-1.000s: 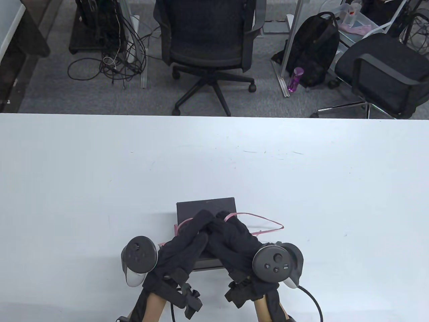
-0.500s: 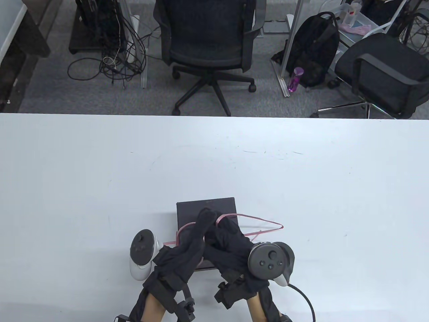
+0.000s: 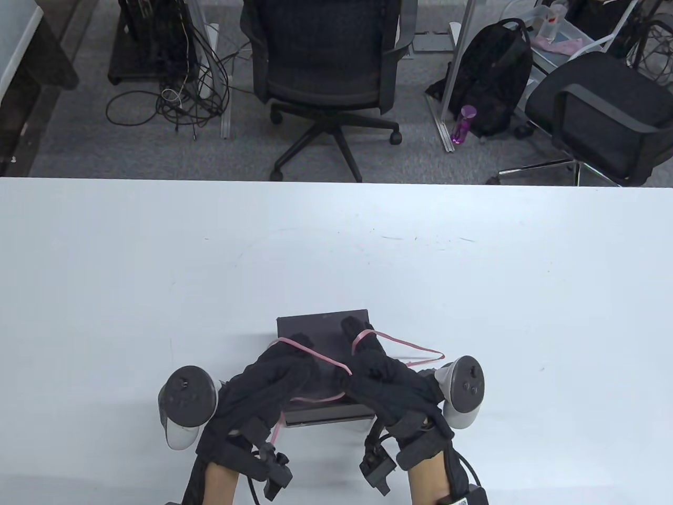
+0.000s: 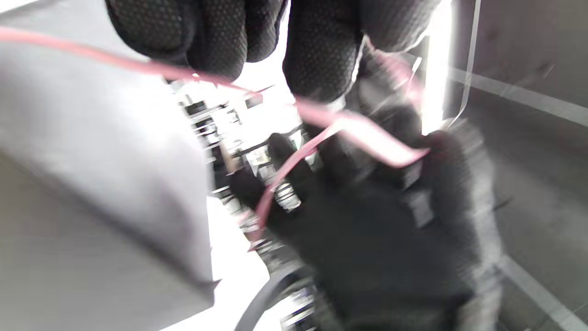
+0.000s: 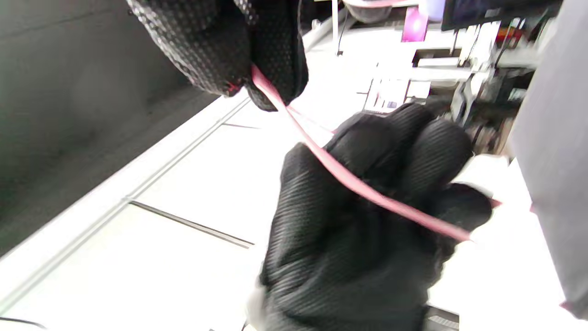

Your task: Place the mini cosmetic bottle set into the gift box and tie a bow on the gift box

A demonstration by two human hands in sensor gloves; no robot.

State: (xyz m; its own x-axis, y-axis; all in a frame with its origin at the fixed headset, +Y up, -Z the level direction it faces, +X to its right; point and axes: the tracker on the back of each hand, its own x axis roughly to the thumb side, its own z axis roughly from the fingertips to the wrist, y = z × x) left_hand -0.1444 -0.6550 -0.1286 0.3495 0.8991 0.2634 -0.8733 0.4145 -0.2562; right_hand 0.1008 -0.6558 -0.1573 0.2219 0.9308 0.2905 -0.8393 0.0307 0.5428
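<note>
The ribbon (image 3: pixel 315 356) is thin, soft and probably slippery. Both hands pinch it over the box (image 3: pixel 320 326), lower centre: left hand (image 3: pixel 278 376), right hand (image 3: pixel 386 376). Better grip near the crossing.

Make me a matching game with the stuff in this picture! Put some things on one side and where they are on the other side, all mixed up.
Things:
1. gift box
2. pink ribbon
3. purple bottle
4. black backpack

Places:
a. stretched between the fingers of the left hand and the right hand
b. leaning up on the floor beyond the table, far right
c. on the white table, under both hands
d. on the floor, just in front of the backpack

Pairs: 1-c, 2-a, 3-d, 4-b
</note>
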